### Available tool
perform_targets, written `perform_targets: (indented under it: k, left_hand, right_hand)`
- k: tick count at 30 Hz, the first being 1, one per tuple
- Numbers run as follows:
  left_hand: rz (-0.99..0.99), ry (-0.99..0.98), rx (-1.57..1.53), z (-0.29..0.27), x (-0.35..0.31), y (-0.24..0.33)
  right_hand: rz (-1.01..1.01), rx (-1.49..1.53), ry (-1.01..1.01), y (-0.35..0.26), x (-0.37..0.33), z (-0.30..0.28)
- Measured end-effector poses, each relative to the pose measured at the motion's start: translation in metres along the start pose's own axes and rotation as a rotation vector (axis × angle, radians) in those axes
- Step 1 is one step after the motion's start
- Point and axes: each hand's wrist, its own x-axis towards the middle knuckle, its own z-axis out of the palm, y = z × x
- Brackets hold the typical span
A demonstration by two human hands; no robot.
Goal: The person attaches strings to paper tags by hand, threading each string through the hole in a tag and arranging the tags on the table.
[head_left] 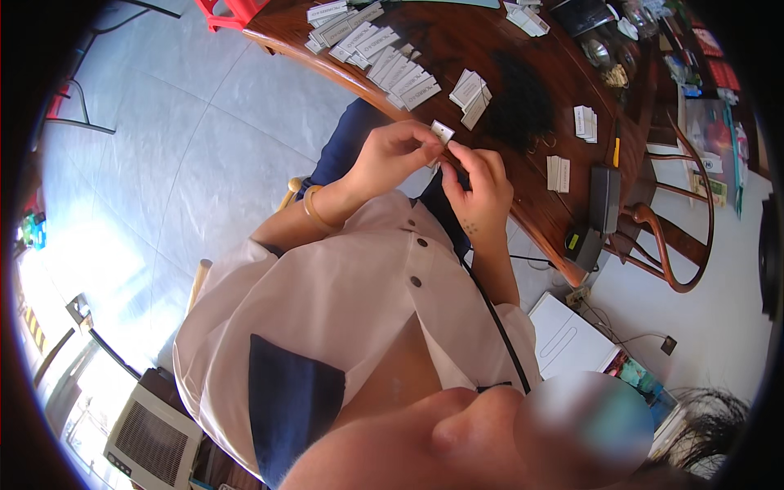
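Above my lap, close to the table edge, my left hand (395, 158) pinches a small white hang tag (443, 131) with a dark hole in it. My right hand (483, 181) meets it from the other side, thumb and index finger bent together at the tag's lower edge. What lies between those right fingertips is too small to make out. On the table just beyond are a short stack of tags (470, 98) and a heap of thin black strings (520, 102). Rows of overlapping printed tags (400, 73) spread to the left.
The brown wooden table (441, 49) carries two small tag stacks (585, 123) at right, near a dark box (604, 200). A wooden armchair (694, 245) stands at the right. Clutter, including a glass jar (599, 54), fills the far right. A red stool (229, 12) is at the far left.
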Motion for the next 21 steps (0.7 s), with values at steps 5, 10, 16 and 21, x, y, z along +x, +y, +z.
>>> perform_targets:
  k: [5, 10, 16, 21]
  left_hand:
    - [-0.077, -0.016, 0.030, 0.003, -0.005, 0.000]
    - [-0.087, -0.045, 0.005, 0.004, -0.007, 0.002]
    - [-0.008, -0.039, 0.114, 0.008, -0.004, 0.008]
    - [0.123, -0.093, 0.405, 0.007, -0.006, 0.005]
  right_hand:
    - [-0.252, -0.175, 0.146, 0.002, 0.001, -0.001]
    - [-0.281, -0.141, 0.157, 0.010, -0.001, 0.000]
    - [-0.167, -0.056, 0.284, 0.014, 0.005, 0.002]
    - [-0.166, -0.120, 0.272, 0.014, 0.008, 0.010]
